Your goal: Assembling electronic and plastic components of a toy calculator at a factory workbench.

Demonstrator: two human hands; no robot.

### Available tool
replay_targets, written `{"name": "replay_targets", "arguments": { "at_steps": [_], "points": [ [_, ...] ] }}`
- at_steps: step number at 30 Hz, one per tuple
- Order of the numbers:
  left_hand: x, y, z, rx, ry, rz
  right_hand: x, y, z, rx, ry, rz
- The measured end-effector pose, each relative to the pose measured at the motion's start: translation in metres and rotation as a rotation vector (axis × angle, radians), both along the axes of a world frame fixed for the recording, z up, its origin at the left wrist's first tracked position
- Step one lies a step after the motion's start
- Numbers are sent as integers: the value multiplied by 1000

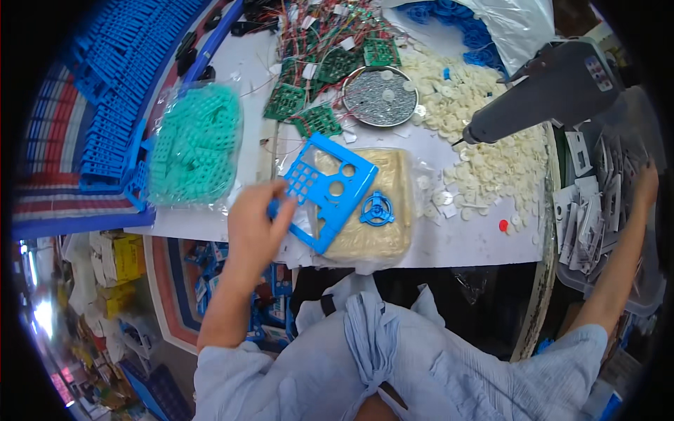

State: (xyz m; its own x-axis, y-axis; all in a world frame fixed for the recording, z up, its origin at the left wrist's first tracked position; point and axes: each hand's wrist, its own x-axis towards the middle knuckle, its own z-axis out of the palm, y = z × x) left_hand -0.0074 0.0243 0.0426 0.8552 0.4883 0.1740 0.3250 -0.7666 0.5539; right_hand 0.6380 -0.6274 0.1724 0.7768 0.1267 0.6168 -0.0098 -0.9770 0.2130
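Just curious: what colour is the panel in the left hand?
Bright blue panel, seen in the head view.

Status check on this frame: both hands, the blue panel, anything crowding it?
Left hand grips blue faceplate by its left edge, tilted over the foam pad. Right hand reaches into bin of grey-white parts, grasp unclear. Blue wheel piece beside the faceplate.

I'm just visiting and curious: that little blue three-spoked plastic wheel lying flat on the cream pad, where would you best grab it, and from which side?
Probably from straight above, pinching the outer ring of the small blue three-spoked plastic wheel across its width. It lies flat and alone on the cream pad, with open gaps between spokes for fingertips. The left hand, holding the blue perforated plastic panel, is nearest.
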Motion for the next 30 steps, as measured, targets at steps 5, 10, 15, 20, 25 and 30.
{"name": "replay_targets", "arguments": {
  "at_steps": [5,10,15,20,25,30],
  "points": [
    [30,36,-24,-202,189,-41,-120,57,-14,912,-112,573],
    [35,50,-29,-457,180,-143,-336,95,-50,1081,380,1130],
    [36,29,13,-947,50,12,-447,273,-75,1077,714,1653],
    [13,-9,16,-1274,-238,80,-479,394,-70,603,541,1882],
    [7,-46,10,-1756,-524,68,-479,424,-106,604,381,1982],
    [2,-51,-1,-1639,-454,36,-482,422,-117,481,519,2001]
  ]
}}
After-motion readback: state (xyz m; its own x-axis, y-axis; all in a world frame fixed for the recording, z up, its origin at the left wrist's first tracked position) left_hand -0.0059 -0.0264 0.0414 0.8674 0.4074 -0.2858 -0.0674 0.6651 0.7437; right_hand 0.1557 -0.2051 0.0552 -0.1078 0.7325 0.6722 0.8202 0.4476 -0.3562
